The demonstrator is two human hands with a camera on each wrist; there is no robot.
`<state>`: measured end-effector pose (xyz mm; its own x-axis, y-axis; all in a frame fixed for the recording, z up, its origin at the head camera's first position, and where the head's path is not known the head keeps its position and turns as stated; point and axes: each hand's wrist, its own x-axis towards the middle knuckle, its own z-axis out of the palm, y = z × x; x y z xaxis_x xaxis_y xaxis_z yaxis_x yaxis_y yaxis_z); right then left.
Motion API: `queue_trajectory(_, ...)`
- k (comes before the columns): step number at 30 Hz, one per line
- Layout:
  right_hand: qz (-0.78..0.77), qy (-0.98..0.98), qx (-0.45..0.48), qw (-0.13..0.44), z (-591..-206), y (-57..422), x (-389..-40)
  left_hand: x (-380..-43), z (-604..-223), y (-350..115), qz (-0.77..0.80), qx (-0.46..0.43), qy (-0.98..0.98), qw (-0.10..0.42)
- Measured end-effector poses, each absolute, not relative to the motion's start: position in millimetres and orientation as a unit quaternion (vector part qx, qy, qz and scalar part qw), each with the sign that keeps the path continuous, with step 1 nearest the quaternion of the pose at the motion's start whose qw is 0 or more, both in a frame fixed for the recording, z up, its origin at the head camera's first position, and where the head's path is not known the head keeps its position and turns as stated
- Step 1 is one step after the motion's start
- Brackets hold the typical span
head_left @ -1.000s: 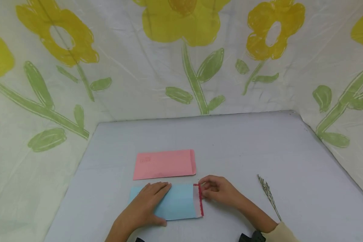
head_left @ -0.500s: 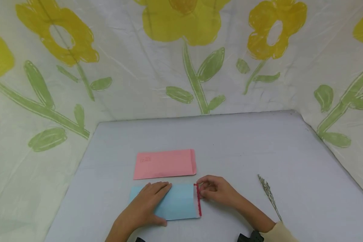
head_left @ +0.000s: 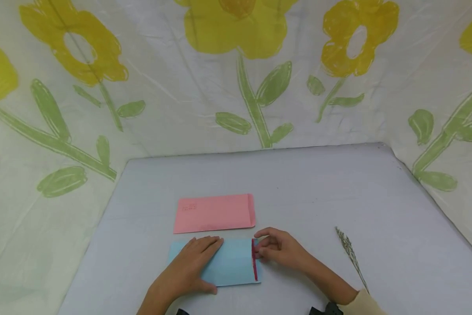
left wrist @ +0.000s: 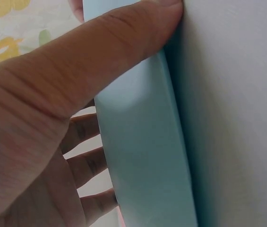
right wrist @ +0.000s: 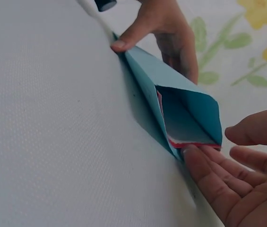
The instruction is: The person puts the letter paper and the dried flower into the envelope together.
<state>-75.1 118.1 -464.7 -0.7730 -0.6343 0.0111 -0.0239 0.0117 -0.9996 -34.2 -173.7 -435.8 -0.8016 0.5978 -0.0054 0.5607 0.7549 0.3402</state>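
Note:
A light-blue envelope (head_left: 232, 262) lies sideways near the table's front, its mouth facing right. Across its middle my left hand (head_left: 194, 267) grips it, thumb at the near edge and fingers by the far edge. The right wrist view shows the envelope's mouth bulging open. Inside sits a white card with a red edge (head_left: 254, 269), its red border level with the opening. My right hand (head_left: 281, 249) is at the mouth, fingertips touching the card's red border, with one finger held apart in the right wrist view.
A pink envelope (head_left: 216, 214) lies just beyond the blue one. To the right of my right forearm is a dried grass sprig (head_left: 349, 251). A white flower-painted sheet (head_left: 161, 87) hangs around the back and sides of the pale table (head_left: 298, 179).
My right hand has shifted slightly left, and the red-edged card has slid left into the blue envelope until its border meets the mouth. My left hand has stayed put.

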Motion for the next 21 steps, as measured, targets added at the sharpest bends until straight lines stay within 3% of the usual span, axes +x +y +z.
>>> queue_trajectory(10, -0.655, 0.675, -0.228, 0.253, -465.6, 110.4, -69.6, -34.7, -436.3, -172.8, 0.166, 0.315, 0.933, 0.055)
queue_trajectory(17, -0.626, 0.701, -0.240, 0.241, -463.9, 106.4, -69.2, -35.3, -437.7, -173.1, 0.165, 0.317, 0.933, 0.053)
queue_trajectory(21, -0.592, 0.736, -0.250, 0.212, -451.9, 126.9, -76.0, -35.8, -439.1, -174.0, 0.164, 0.310, 0.934, 0.062)
